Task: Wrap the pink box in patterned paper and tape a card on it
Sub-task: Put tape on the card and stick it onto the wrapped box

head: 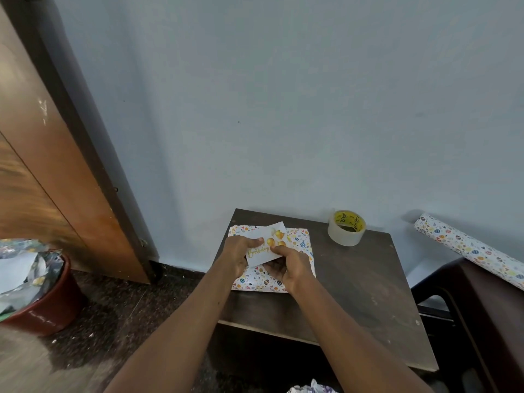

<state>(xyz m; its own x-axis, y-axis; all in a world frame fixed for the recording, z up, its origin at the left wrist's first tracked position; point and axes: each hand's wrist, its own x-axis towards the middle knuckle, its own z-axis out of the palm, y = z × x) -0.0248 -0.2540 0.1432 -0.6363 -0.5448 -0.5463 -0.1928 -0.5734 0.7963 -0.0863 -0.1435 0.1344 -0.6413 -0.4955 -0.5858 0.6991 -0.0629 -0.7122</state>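
The wrapped box (300, 243) lies flat just below the middle of the frame, on the far left part of a dark wooden table (354, 279). It is a low rectangle fully covered in white paper printed with small coloured ovals, hearts and sprigs.

A white card (266, 251) is held over its top, tilted, with glossy gold balloons and gold script reading "Birthday". Whether it touches the box cannot be told. The left hand (236, 251) pinches the card's left edge, thumb on its face. The right hand (289, 265) grips the lower right corner with curled fingers.

Right of the box, well apart from it, stands a roll of clear tape (346, 228). Its yellow core bears black lettering too small to read.

At the right edge, a roll of the same paper (467, 248) rests aslant on dark furniture (496, 307). At lower left is a round red bucket (48, 304) of crumpled scraps, and above it a varnished wooden door (42, 165) against a matt blue-grey wall (283, 95).
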